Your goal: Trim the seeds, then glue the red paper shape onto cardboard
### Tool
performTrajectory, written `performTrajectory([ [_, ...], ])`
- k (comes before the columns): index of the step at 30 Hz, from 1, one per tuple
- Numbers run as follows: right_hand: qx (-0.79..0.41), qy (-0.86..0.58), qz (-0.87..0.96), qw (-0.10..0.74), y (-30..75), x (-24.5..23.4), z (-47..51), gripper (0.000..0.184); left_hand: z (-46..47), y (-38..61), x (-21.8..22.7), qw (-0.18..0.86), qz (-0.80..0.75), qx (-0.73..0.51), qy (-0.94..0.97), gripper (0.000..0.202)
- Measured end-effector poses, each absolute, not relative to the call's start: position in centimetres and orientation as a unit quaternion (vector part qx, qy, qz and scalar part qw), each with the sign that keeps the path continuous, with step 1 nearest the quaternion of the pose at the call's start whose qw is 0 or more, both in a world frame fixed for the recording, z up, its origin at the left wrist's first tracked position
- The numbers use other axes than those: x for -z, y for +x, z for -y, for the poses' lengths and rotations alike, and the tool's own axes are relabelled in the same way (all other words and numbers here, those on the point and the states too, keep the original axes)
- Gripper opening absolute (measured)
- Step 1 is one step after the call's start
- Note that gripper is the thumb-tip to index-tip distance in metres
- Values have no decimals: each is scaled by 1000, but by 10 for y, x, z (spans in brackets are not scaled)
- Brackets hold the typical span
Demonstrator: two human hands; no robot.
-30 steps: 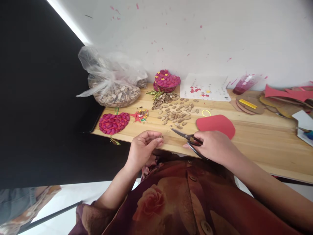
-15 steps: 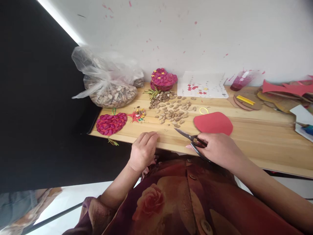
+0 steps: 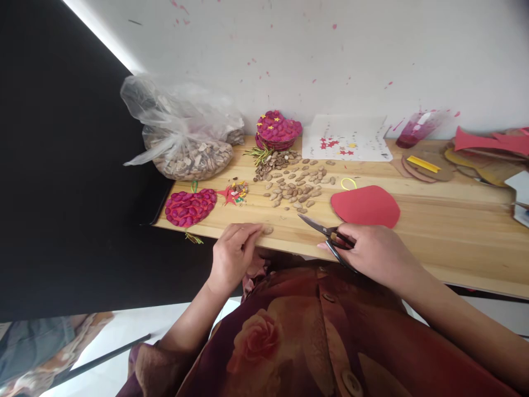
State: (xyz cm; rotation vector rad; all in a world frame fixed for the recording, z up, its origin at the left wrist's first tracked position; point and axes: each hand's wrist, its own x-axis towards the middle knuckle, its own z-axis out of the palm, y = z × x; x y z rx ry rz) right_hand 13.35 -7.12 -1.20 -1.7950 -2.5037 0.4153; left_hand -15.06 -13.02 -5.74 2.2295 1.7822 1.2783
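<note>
My right hand (image 3: 370,251) grips a pair of black scissors (image 3: 326,232), blades pointing left and slightly apart, at the near edge of the wooden table (image 3: 433,220). My left hand (image 3: 233,251) rests on the table edge with its fingers curled together; a single brown seed (image 3: 268,229) lies at its fingertips. Whether the fingers hold anything is hidden. A scatter of brown seeds (image 3: 295,187) lies just beyond the hands. A red foam cutout (image 3: 366,205) sits right of the seeds.
A clear plastic bag of seed shells (image 3: 185,143) stands at the back left. A heart covered in magenta seeds (image 3: 190,207) lies front left, another pile of such hearts (image 3: 278,129) at the back. White paper with stars (image 3: 345,144), a yellow ring (image 3: 348,183) and cardboard cutouts (image 3: 425,168) lie to the right.
My left hand has come down from holding a seed up to resting on the table edge, and a seed now lies by its fingertips. The right hand with the scissors barely moved.
</note>
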Motion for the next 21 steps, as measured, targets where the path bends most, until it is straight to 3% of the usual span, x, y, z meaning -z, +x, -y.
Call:
performTrajectory([
  [4, -132, -579, 804, 20, 134, 12, 72, 47, 123, -142, 49, 53, -570, -396, 718, 12],
  [21, -123, -575, 809, 21, 133, 12, 74, 46, 113, -144, 47, 14, -585, -314, 747, 9],
])
